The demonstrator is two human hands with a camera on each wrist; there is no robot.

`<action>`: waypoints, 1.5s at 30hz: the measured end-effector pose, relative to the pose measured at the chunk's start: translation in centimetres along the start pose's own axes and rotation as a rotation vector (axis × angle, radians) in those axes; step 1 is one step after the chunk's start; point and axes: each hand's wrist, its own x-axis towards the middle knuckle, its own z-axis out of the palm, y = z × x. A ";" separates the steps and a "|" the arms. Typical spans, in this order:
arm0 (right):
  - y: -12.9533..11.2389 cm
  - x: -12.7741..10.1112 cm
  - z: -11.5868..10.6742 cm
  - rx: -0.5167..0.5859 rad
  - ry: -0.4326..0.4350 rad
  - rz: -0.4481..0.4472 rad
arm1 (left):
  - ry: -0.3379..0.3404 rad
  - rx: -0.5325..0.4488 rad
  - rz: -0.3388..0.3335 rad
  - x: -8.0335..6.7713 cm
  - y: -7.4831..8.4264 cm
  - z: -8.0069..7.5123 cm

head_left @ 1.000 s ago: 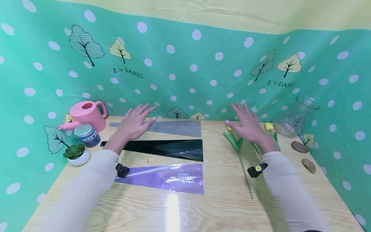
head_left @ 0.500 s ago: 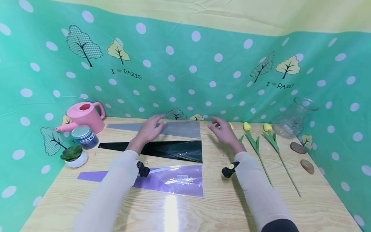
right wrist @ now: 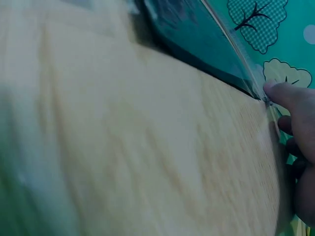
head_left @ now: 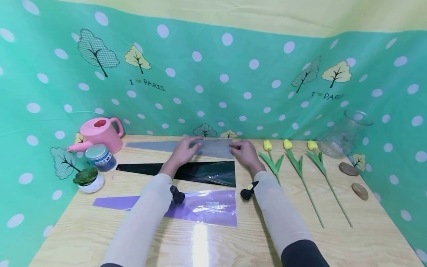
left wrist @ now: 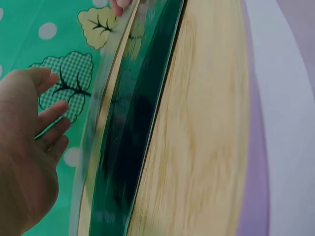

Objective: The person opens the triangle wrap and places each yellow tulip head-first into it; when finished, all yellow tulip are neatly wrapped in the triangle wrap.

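Across the back of the table lies a translucent grey tapered plastic flower sleeve [head_left: 213, 149]. My left hand [head_left: 182, 151] is over its middle with fingers loosely spread; the left wrist view shows nothing between them. At the sleeve's wide right end, my right hand [head_left: 246, 152] has thumb and fingertips together on the edge. In the right wrist view the thumb [right wrist: 278, 93] presses at that edge, the other fingers curled below. Nearer the front are a black sleeve [head_left: 208, 173] and a glossy purple sleeve [head_left: 210, 211], both flat, with their wide ends to the right.
Three yellow artificial tulips [head_left: 301, 170] lie right of my right arm. Beyond them are a glass vase [head_left: 341, 139] and two brown stones [head_left: 348, 169]. At left stand a pink watering can [head_left: 103, 137], a blue jar [head_left: 101, 159] and a potted succulent [head_left: 87, 180].
Both hands have moved inward from spread-apart positions. The right hand has left the tulips and come onto the grey sleeve's right edge, its fingers closing together. The sleeves lie where they were.
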 end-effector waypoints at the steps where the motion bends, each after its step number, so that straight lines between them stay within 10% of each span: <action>1: -0.1 0.0 0.0 0.000 0.008 0.007 | 0.001 -0.006 0.003 0.2 0.1 0.2; 15: -0.4 -0.1 1.1 -0.001 0.121 0.094 | -0.008 -0.011 0.015 2.2 0.5 3.3; 32: -2.1 0.1 0.6 0.185 0.109 0.220 | 0.020 -0.216 -0.077 2.5 -0.4 3.3; 45: -3.5 0.4 0.2 0.160 0.202 0.060 | 0.046 -0.182 -0.071 2.5 -0.7 3.6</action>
